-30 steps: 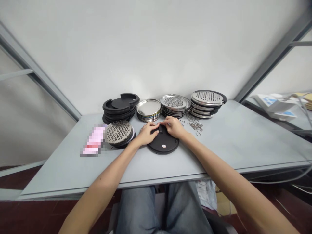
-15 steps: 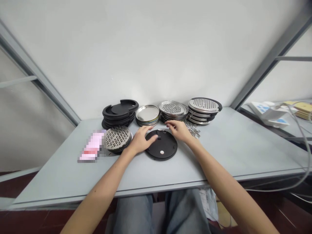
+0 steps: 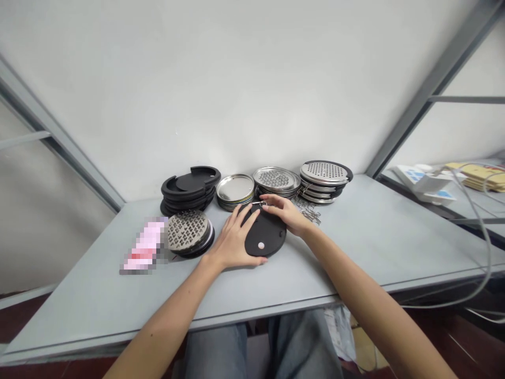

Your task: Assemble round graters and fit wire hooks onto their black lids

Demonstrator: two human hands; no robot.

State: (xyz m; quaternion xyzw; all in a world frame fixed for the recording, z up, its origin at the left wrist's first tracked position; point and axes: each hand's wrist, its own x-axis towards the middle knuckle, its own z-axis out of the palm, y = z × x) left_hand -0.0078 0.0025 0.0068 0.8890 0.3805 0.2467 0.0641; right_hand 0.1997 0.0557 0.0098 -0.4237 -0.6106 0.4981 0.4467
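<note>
A black round disc (image 3: 270,237) with a small white spot lies in front of me. My left hand (image 3: 232,237) wraps its left side, thumb at the near edge and fingers over the top face. At the far edge sits a small metal wire clip (image 3: 259,203) with a loop. Thumb and forefinger of my right hand (image 3: 286,213) close around that loop, and the palm rests by the disc's right rim. Behind that hand lies a pile of loose metal wire clips (image 3: 311,212).
Along the wall stand stacks of black rings (image 3: 189,189), plain metal discs (image 3: 235,188), metal grater discs (image 3: 276,180) and perforated plates with black rims (image 3: 326,173). Nearer on the left are more grater discs (image 3: 187,231) and a blurred pink item (image 3: 145,245). A white cable (image 3: 487,252) hangs at right.
My left hand has come down around the disc's left side. My right hand has closed on the wire clip at the far edge. The view has shifted slightly.
</note>
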